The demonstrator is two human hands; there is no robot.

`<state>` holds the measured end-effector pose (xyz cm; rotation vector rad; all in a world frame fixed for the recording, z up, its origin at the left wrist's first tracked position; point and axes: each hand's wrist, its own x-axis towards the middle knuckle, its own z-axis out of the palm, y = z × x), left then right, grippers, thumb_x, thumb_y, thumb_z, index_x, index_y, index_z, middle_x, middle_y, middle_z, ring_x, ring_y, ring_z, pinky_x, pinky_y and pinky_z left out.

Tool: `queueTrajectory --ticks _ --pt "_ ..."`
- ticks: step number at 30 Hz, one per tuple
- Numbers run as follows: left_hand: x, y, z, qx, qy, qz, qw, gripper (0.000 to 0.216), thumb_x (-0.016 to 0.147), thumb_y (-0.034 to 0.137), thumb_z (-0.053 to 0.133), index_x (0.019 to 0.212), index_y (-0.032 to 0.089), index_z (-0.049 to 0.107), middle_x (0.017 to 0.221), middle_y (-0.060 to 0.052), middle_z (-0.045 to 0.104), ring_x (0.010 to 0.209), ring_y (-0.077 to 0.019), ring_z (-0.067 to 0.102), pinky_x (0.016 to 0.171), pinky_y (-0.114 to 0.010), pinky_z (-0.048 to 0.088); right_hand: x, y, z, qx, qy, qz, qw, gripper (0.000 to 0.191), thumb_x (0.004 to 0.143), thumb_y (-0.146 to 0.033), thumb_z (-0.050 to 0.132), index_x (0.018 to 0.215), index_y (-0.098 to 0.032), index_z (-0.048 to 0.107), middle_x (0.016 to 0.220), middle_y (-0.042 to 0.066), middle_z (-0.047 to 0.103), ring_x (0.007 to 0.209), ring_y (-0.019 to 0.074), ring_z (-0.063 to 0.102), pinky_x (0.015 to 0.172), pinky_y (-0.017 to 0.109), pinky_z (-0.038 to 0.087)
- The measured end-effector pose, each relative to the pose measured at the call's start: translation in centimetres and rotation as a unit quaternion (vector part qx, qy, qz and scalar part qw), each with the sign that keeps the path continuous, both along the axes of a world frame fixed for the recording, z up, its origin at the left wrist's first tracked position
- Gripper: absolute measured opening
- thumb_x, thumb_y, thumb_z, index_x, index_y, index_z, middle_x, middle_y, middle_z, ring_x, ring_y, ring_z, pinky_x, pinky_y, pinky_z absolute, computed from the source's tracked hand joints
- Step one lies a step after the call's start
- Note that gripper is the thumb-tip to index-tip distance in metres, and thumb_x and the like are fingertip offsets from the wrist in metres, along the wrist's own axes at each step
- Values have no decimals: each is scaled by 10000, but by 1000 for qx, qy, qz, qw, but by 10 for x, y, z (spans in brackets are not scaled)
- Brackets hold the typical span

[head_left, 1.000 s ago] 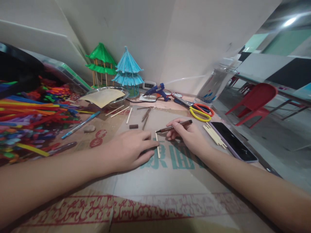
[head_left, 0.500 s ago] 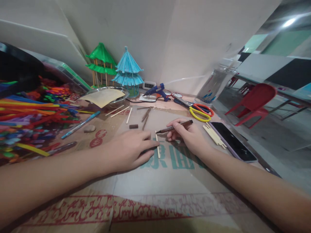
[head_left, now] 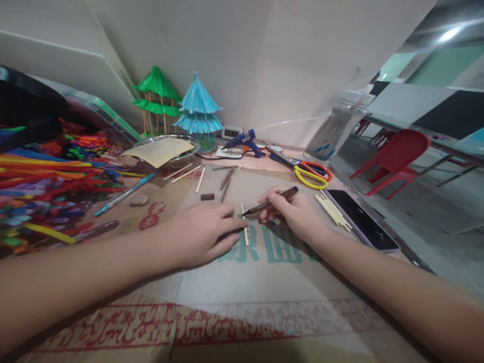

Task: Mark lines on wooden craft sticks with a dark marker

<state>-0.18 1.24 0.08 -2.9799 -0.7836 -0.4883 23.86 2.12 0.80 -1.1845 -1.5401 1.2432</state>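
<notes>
My right hand [head_left: 284, 207] grips a brown marker [head_left: 270, 200], its dark tip touching a thin pale wooden stick [head_left: 246, 235] near the upper end. That stick lies on the translucent sheet, and a brown line shows along its upper part. The fingertips of my left hand [head_left: 212, 229] hold it down from the left; the thumb rests apart on the sheet. Just beyond the hands are the brown marker cap [head_left: 207, 197] and several brown-coloured sticks [head_left: 227, 180]. A few pale sticks [head_left: 200, 180] lie farther back. Beside my right wrist is a bundle of pale sticks [head_left: 333, 213].
A phone [head_left: 363, 220], scissors [head_left: 312, 174] and a clear jug [head_left: 333, 133] stand or lie to the right. Behind are a blue glue gun [head_left: 244, 139], a bowl [head_left: 194, 150] and two model pavilions [head_left: 198, 101]. Colourful pipe cleaners [head_left: 34, 181] crowd the left.
The marker tip has slid down the stick towards my left fingertips, leaving brown colour along its upper part. My left hand stays in place.
</notes>
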Motion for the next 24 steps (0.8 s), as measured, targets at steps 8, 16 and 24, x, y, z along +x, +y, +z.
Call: queueTrajectory --ticks 8,16,24 --pt "0 0 2 -2 2 0 1000 317 1015 338 429 1230 240 640 914 -45 593 799 -188 583 677 -306 416 -3 2 1 22 1 -26 999 271 933 -426 582 961 -159 621 722 19 688 630 125 667 627 254 521" --pt "1 0 2 -2 4 2 1000 320 1017 339 425 1230 244 644 921 -48 604 805 -192 589 689 -312 423 -2 3 2 27 1 -24 999 278 919 -433 597 942 -157 629 707 19 689 622 122 660 621 246 513" --pt "0 -1 1 4 2 0 1000 333 1021 340 411 1223 236 653 886 -46 591 777 -190 577 664 -316 416 -1 0 2 1 -6 -1 1000 235 928 -380 562 851 -168 628 615 14 681 560 123 633 563 234 464"
